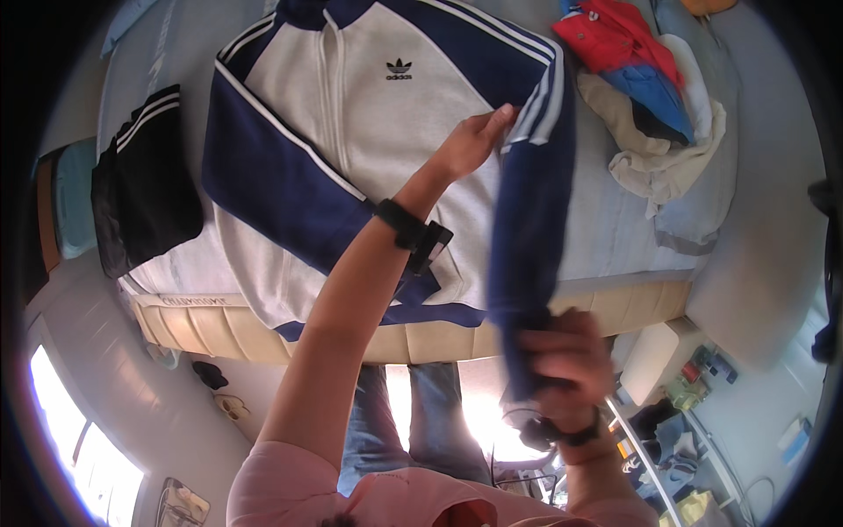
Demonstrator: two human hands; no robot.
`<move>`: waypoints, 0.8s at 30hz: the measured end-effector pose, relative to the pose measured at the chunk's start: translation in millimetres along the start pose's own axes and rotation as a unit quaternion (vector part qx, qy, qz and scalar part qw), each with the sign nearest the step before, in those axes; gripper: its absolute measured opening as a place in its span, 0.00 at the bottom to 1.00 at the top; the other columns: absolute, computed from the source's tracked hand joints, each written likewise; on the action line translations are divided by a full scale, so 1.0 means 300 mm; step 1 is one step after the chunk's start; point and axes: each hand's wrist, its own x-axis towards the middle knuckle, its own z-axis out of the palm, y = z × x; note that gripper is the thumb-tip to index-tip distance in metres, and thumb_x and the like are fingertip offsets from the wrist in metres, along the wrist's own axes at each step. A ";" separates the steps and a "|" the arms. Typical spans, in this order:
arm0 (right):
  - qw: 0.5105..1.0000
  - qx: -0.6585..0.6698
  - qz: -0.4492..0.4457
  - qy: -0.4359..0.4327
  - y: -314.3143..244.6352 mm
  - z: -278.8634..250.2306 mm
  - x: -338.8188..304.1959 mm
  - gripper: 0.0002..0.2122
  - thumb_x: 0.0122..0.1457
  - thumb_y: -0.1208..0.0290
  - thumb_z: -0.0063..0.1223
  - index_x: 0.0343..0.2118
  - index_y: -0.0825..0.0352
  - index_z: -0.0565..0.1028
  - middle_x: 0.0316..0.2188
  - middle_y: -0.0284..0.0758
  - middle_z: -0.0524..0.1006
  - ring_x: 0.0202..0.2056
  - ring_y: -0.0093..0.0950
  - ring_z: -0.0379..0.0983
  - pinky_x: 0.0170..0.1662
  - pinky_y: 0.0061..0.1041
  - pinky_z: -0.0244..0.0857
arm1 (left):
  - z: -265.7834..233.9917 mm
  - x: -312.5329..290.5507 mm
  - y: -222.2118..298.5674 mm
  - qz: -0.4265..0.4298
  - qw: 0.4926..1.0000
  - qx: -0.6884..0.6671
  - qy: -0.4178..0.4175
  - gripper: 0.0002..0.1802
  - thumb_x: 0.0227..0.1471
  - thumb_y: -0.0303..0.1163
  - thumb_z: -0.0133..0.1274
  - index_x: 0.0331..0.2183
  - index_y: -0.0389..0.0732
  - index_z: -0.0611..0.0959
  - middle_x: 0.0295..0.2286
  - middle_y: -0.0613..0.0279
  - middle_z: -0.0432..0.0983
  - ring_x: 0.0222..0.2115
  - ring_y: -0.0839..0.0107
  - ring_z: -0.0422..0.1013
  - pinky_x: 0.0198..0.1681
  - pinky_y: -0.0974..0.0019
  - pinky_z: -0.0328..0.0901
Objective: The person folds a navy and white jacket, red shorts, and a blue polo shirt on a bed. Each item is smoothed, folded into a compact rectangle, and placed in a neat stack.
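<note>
A grey and navy track jacket (386,149) lies face up across the bed (615,228), its hem hanging just over the bed's near edge and its collar toward the far side. The left hand (474,140) rests on the jacket's shoulder, fingers held together and pinching the striped seam where the navy sleeve (527,237) begins. The right hand (566,360) is closed in a fist around the cuff end of that sleeve, held out past the near edge of the bed, so the sleeve runs taut between the two hands. Open bedsheet shows to the right of the jacket, up to a pile of clothes (654,97) in red, blue and cream at the far right corner. At the left edge, a folded black garment with white stripes (145,184) lies just beside the jacket's other sleeve, leaving little room there.
</note>
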 end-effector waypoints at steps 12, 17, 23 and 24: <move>0.996 0.041 -0.079 0.025 0.025 0.514 0.055 0.17 0.40 0.83 0.63 0.37 0.65 0.79 0.39 0.34 0.82 0.28 0.29 0.70 0.31 0.26 0.64 | -0.406 -0.628 0.169 -0.170 0.947 -0.261 -0.074 0.44 0.59 0.43 0.58 0.65 0.30 0.57 0.59 0.50 0.66 0.59 0.66 0.64 0.63 0.67 0.56; 0.995 0.009 -0.094 -0.012 -0.020 0.617 0.100 0.15 0.45 0.80 0.63 0.39 0.65 0.80 0.42 0.33 0.81 0.33 0.29 0.73 0.36 0.26 0.66 | -0.502 -0.811 0.162 -0.141 0.955 -0.258 -0.047 0.43 0.51 0.21 0.58 0.65 0.28 0.58 0.57 0.50 0.67 0.57 0.66 0.65 0.61 0.66 0.59; 0.994 0.064 -0.055 -0.075 0.075 0.578 0.192 0.15 0.53 0.78 0.61 0.45 0.65 0.79 0.46 0.37 0.80 0.46 0.36 0.75 0.50 0.33 0.68 | -0.597 -0.922 0.076 -0.154 0.945 -0.285 0.054 0.34 0.47 0.14 0.48 0.59 0.32 0.69 0.47 0.59 0.75 0.48 0.74 0.71 0.54 0.72 0.64; 0.996 0.079 0.020 0.032 0.119 0.578 0.215 0.15 0.56 0.82 0.56 0.47 0.66 0.78 0.46 0.38 0.80 0.46 0.35 0.75 0.51 0.33 0.68 | -0.602 -0.934 0.053 -0.145 0.944 -0.288 0.076 0.33 0.47 0.14 0.46 0.57 0.32 0.71 0.46 0.60 0.76 0.47 0.74 0.71 0.54 0.73 0.64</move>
